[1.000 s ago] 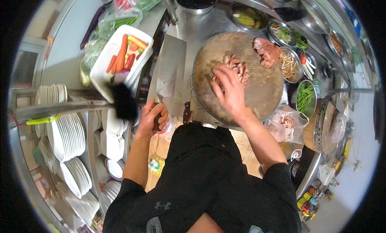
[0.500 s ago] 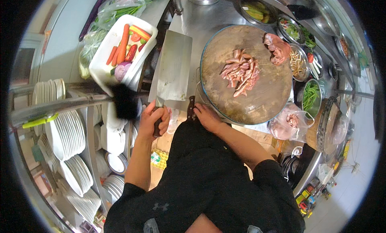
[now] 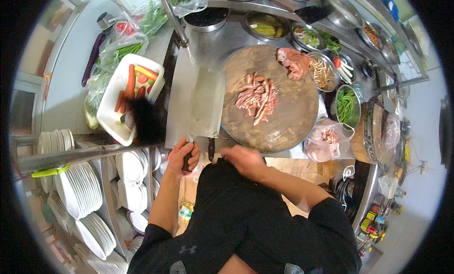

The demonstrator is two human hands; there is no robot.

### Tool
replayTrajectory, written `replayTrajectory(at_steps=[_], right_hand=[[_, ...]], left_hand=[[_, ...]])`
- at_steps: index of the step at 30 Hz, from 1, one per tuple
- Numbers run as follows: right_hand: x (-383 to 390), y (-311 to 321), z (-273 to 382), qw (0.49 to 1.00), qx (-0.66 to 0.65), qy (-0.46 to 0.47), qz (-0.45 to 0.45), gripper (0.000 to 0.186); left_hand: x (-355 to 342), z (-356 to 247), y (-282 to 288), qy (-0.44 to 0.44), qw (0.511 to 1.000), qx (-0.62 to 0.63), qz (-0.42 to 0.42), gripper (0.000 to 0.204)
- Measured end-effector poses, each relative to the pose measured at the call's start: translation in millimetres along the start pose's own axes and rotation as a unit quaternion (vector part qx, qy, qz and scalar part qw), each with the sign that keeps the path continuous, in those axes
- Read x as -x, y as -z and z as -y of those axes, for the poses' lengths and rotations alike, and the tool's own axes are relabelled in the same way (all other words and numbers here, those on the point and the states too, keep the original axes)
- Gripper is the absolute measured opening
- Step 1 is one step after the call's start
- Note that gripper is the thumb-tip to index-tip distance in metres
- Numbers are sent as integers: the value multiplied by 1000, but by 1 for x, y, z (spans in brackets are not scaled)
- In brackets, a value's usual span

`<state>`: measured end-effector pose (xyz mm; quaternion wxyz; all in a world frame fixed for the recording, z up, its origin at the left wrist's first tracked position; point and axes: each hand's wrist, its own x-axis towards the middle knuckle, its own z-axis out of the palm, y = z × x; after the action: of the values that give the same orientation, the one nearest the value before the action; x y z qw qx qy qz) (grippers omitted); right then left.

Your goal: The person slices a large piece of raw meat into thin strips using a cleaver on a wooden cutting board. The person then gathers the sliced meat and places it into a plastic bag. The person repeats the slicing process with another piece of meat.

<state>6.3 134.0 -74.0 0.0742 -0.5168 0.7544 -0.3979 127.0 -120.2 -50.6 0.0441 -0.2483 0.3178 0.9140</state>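
My left hand (image 3: 183,156) is closed round the dark handle of a broad cleaver (image 3: 208,96), whose blade lies over the steel counter left of the chopping board. A second dark handle with rivets (image 3: 211,150), apparently a knife's, sticks out at the counter's front edge; its blade is hidden. Just right of that handle, my right hand (image 3: 248,163) is smeared by motion, so its fingers cannot be made out. On the round wooden chopping board (image 3: 283,127) sits a heap of sliced meat strips (image 3: 257,96). A larger uncut piece of meat (image 3: 293,63) rests at its far right edge.
At left stands a white tub (image 3: 106,106) of carrots and other vegetables, partly behind a dark blurred shape (image 3: 144,120). Bowls of green beans (image 3: 346,106) and cut mushrooms (image 3: 322,73) line the right. Bagged meat (image 3: 326,141) lies near right; stacked plates (image 3: 80,189) fill the left shelves.
The view has shifted, so the board appears lower and further left. My right hand has come away from the riveted handle a little to the right. My left hand keeps the cleaver.
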Motion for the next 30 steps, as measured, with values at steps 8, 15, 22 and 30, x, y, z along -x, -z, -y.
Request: replayTrajectory(at_steps=[8, 15, 22, 30], right_hand=[[-98, 70, -83, 927, 240, -150, -248, 60], [-82, 56, -103, 908, 133, -163, -362, 48], [-40, 137, -62, 863, 95, -207, -451, 44], [95, 206, -43, 745, 107, -351, -557, 46]], left_hand=[[-54, 36, -32, 97, 994, -49, 6, 14], [-60, 79, -92, 123, 987, -78, 71, 13], [-36, 65, -192, 125, 970, -174, 111, 9], [-37, 102, -295, 261, 897, -259, 247, 12]])
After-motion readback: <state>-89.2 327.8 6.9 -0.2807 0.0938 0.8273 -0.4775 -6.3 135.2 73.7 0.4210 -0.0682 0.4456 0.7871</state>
